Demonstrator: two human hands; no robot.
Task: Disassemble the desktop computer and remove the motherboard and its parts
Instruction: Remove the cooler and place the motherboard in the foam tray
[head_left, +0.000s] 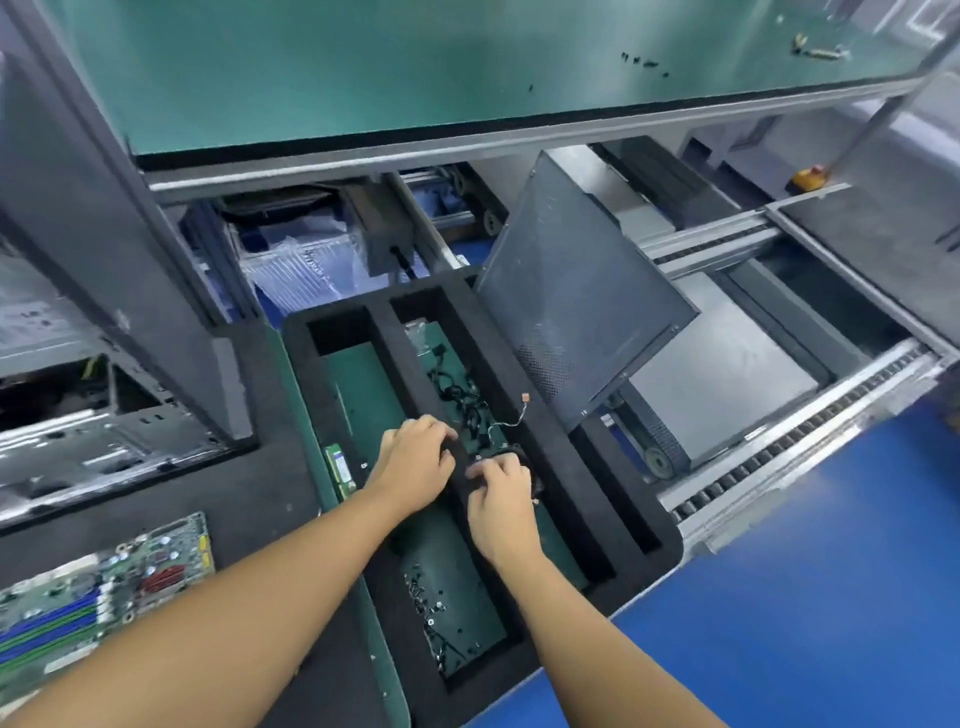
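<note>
Both my hands reach into a black foam tray with long compartments. My right hand curls its fingers round a small black fan-like part in the middle compartment. My left hand lies beside it, fingers curled over the foam divider; whether it holds anything is hidden. Black cables lie just beyond the hands. A green memory stick lies in the left compartment. Several loose screws are in the near compartment. The green motherboard lies at the lower left. The opened computer case stands at the left.
A dark perforated side panel leans at the tray's far right corner. A roller conveyor runs along the right, with blue floor below. A green shelf overhangs the far side. Plastic bags sit under it.
</note>
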